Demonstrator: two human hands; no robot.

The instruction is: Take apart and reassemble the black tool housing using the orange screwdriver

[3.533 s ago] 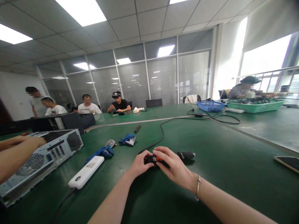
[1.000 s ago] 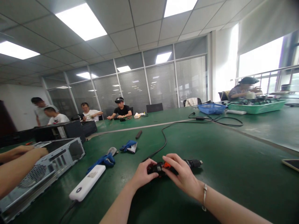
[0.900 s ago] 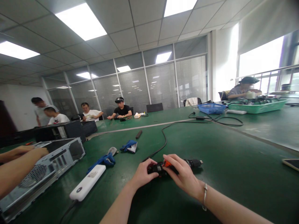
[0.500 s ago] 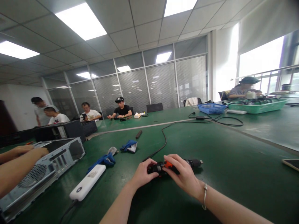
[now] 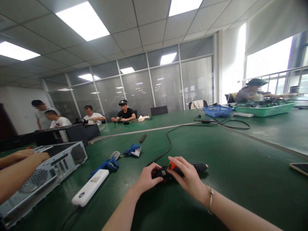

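A black and orange power drill lies on its side on the green table in front of me, its chuck pointing right. My left hand is closed around its left end, thumb below and fingers above. Over the middle of the drill, my right hand grips the body by its orange part, thumb underneath. The fingers partly hide the drill's body. Past my left fingers runs a black cable, but whether it joins the drill is hidden.
On the left stand a white power strip, blue gloves and an open metal computer case with another person's arms over it. Farther off are a blue basket, a green basket and several seated people. A phone lies right.
My right fingers have shifted slightly on the drill's orange part. My left hand and the drill stay in place. The person at far right has stretched an arm out.
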